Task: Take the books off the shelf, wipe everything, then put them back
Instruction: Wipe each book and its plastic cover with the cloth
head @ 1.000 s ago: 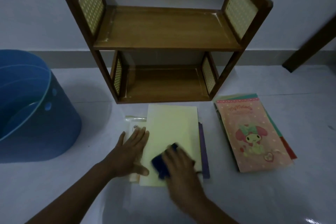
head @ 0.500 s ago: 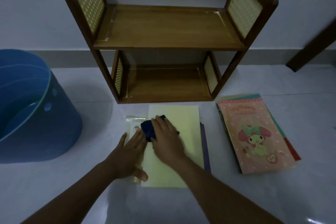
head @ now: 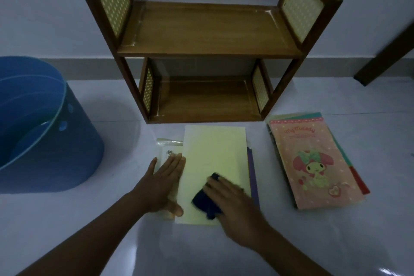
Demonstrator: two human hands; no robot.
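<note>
We list a wooden shelf of two tiers against the wall, both tiers bare of books. Before it on the pale surface we find a yellow book lying flat atop a small stack, with a purple cover showing along its right edge and a plastic-wrapped item showing at its left. Our left hand lies flat, fingers straight, pressing on the yellow book's left edge and the wrapped item. Our right hand presses a dark blue cloth onto the lower part of the yellow book; whether its grip curls round the cloth we cannot tell, the hand being blurred. To the right, apart from this stack, lies a second stack topped by a pink cartoon book. At far left stands a blue tub.
</note>
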